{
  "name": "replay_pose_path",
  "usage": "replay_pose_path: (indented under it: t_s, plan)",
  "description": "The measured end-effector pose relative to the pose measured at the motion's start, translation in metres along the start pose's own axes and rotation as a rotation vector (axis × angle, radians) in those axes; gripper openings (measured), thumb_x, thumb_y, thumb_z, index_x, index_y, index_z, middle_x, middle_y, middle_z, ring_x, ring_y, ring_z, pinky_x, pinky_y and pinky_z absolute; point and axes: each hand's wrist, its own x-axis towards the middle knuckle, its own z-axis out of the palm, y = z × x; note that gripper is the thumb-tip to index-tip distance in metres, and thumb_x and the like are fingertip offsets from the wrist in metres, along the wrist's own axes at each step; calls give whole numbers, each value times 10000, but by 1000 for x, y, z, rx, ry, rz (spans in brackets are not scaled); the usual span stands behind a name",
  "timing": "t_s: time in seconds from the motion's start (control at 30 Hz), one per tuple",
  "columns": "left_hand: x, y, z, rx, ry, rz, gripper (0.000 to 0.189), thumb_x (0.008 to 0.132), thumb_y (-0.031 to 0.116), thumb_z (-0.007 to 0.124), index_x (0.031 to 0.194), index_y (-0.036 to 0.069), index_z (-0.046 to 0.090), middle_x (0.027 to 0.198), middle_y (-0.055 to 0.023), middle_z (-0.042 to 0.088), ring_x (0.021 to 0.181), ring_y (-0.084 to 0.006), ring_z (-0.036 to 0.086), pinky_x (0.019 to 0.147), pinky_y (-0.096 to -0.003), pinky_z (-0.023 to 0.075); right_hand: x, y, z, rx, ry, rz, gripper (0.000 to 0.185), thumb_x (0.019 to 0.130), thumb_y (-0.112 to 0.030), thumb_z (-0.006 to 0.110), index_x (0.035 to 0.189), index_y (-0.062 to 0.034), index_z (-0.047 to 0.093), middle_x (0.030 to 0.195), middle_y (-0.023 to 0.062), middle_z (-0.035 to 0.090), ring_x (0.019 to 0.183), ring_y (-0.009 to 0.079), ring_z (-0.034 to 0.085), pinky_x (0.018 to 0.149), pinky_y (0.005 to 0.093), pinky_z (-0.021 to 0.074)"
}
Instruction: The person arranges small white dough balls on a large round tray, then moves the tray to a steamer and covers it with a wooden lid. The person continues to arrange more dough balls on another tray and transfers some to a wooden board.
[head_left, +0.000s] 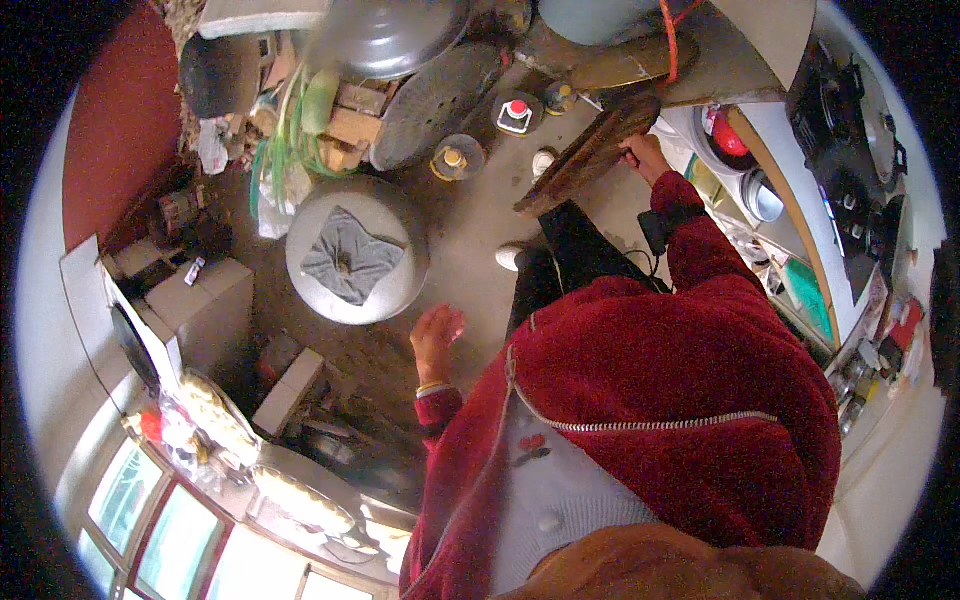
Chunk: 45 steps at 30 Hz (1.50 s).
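Note:
My right hand (643, 156) is closed on the edge of a long brown panel (592, 150), which looks like wood and slants across the floor beside the open shelves. My left hand (435, 337) hangs in the air over the floor, its fingers loosely bent and partly blurred; I see nothing held in it. Nearest to that hand is a round white-topped stool or drum (345, 311). A crumpled grey cloth (351, 259) lies spread on its top.
Plastic bottles (457, 157) and a red-capped jug (515, 116) stand on the floor ahead. Green onions (281, 142) lie by stacked wood (352, 127). Shelves with bowls (761, 195) run along the right, below a black gas stove (847, 150). Cardboard boxes (202, 292) sit at left.

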Motion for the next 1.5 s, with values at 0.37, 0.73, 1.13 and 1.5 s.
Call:
replay_pose_path:
  t_s: [0.37,0.73,1.13,1.5]
  plan:
    - [-5,-37,-10,538,-107,410,891,712,267,857,1459,69,413,1465,-169,465,1379,-322,410,1105,-398,367,-148,-46,33,-152,-136,-53,116,823,-100,668,778,-27,590,630,36,554,486,117,514,396,241,375]
    - [-30,-21,-14,564,285,1008,692,671,163,841,1298,61,567,1217,-205,631,1188,-370,579,1056,-442,423,-317,-111,143,-238,-461,-245,145,820,-134,720,848,-55,602,668,-5,536,480,70,457,381,198,295]
    - [-211,23,-139,-288,530,664,303,746,33,792,1021,-53,696,942,-71,714,819,-149,651,768,-298,531,-394,-157,291,-601,-1039,-824,520,987,-423,547,1331,-34,556,1129,96,679,991,135,645,775,251,494]
    - [-238,-67,-169,-1130,659,752,355,867,155,699,1181,11,614,1142,-65,666,1023,-226,642,926,-361,494,-294,-84,426,-762,-916,-484,712,897,-598,594,1453,-175,462,1426,63,508,1271,202,495,1011,409,397]
